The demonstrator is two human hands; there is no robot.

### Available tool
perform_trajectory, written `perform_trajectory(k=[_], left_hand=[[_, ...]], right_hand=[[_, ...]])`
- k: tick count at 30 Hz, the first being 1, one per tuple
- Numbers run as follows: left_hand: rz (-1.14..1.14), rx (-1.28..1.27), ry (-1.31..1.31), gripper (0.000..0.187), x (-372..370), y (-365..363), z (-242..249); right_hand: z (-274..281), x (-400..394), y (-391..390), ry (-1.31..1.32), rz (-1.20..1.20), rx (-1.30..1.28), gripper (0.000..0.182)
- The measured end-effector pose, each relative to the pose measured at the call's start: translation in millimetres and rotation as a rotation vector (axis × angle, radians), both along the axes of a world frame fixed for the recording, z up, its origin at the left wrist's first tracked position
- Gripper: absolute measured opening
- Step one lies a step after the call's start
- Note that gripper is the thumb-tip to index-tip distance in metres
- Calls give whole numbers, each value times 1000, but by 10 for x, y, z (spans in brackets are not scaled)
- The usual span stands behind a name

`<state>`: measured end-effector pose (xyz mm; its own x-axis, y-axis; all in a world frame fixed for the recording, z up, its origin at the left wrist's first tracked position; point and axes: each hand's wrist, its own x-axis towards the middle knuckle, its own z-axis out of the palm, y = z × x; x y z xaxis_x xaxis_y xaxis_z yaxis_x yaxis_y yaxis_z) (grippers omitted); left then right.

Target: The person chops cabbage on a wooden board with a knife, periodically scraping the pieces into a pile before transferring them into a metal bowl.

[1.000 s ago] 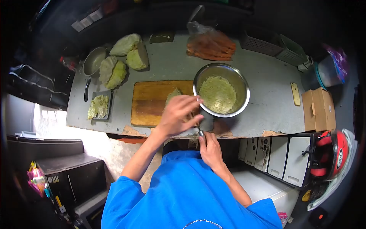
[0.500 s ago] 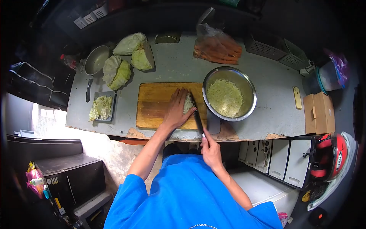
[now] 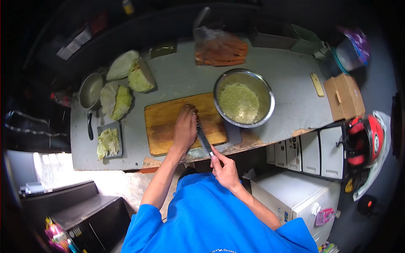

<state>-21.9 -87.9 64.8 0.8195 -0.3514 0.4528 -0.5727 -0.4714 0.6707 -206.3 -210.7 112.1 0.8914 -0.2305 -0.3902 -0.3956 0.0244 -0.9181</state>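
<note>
My right hand (image 3: 224, 170) is wrapped round the handle of a knife (image 3: 203, 137). Its dark blade, flecked with pale bits, slants across the wooden cutting board (image 3: 163, 124). My left hand (image 3: 185, 128) lies palm down on the board along the blade's left side, fingers pressed together and bent at the tips near the knife's point. Whatever is under that palm is hidden. Just right of the board stands a steel bowl (image 3: 271, 109) with finely chopped cabbage (image 3: 238, 101) inside.
Cabbage pieces (image 3: 141, 78) and loose outer leaves (image 3: 116, 101) lie at the back left, near a pan (image 3: 90, 90). A small tray (image 3: 120, 141) holds leaf scraps (image 3: 108, 142). Bagged carrots (image 3: 221, 50) lie at the back. A phone (image 3: 317, 84) and cardboard box (image 3: 344, 97) are at right.
My left hand has drawn its fingers together beside the blade, and the chopped cabbage seen there is now covered. The knife has shifted left. The whole view has turned and moved.
</note>
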Motion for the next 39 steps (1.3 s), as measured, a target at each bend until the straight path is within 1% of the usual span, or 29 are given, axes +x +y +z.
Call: perform_trajectory(k=[1, 2, 4, 5, 8, 11, 13, 15, 16, 17, 19, 20, 21, 23, 25, 27, 29, 30, 31, 33, 34, 35, 36, 37, 39], left_hand=[[27, -5, -16, 24, -3, 9, 78], [-4, -11, -15, 24, 0, 22, 159], [62, -12, -21, 26, 18, 41, 336], [42, -14, -24, 26, 25, 39, 417], [115, -9, -72, 32, 56, 10, 671], [88, -40, -111, 31, 89, -158, 978], [37, -52, -140, 30, 130, -367, 1142], [-9, -74, -166, 28, 164, -666, 1228], [-61, -97, -167, 29, 171, -840, 1255], [-111, -121, -167, 29, 176, -1012, 1279], [-198, -151, -35, 32, 200, -1351, 1138], [-254, -94, 66, 38, 248, -1443, 982], [-316, 44, 205, 44, 285, -1477, 854], [-379, 51, 361, 48, 328, -1506, 783], [-363, 22, 329, 45, 364, -1495, 854], [-343, -11, 298, 43, 406, -1492, 908], [-319, 219, 350, 38, 477, -1519, 949], [-287, 117, 302, 30, 453, -1532, 936], [-279, 117, 302, 30, 486, -1539, 894], [-383, 174, 262, 27, 520, -1509, 809], [-376, 178, 265, 27, 538, -1491, 789], [-453, 251, 190, 28, 579, -1499, 779], [-528, 324, 121, 29, 604, -1498, 760], [-518, 326, 130, 29, 595, -1496, 716], [-576, 322, -107, 36, 548, -1490, 574]], right_hand=[[71, 1, 9, -15, 11, 13, 42], [168, 11, 18, -13, 10, 19, 42], [308, 33, 13, -64, 18, 6, 43], [417, 46, 3, -80, 26, 6, 43], [713, 84, -48, -128, 39, -9, 43], [935, 68, -177, -148, 53, -8, 43], [1060, 35, -296, -157, -14, 79, 43], [1137, -26, -485, -157, -70, 79, 43], [1285, -32, -574, -135, -139, 78, 42], [1323, -46, -681, -114, -173, 5, 40], [1284, -2, -953, -78, -158, -317, 38], [1211, 32, -1068, -124, -166, -499, 35], [1063, 45, -1190, -150, -177, -612, 35], [970, 9, -1361, -144, -163, -830, 34], [1003, -39, -1454, -183, -196, -834, 33], [976, -30, -1488, -165, -214, -837, 32], [901, 2, -1550, -162, -195, -900, 32], [904, 17, -1577, -169, -192, -900, 32], [902, 14, -1592, -171, -212, -883, 32], [851, -4, -1607, -169, -222, -856, 31], [798, -7, -1625, -159, -215, -829, 31], [761, 19, -1655, -155, -208, -807, 30], [735, 18, -1653, -246, -267, -772, 30], [714, 27, -1665, -243, -254, -766, 30], [680, 18, -1667, -234, -213, -783, 30]])
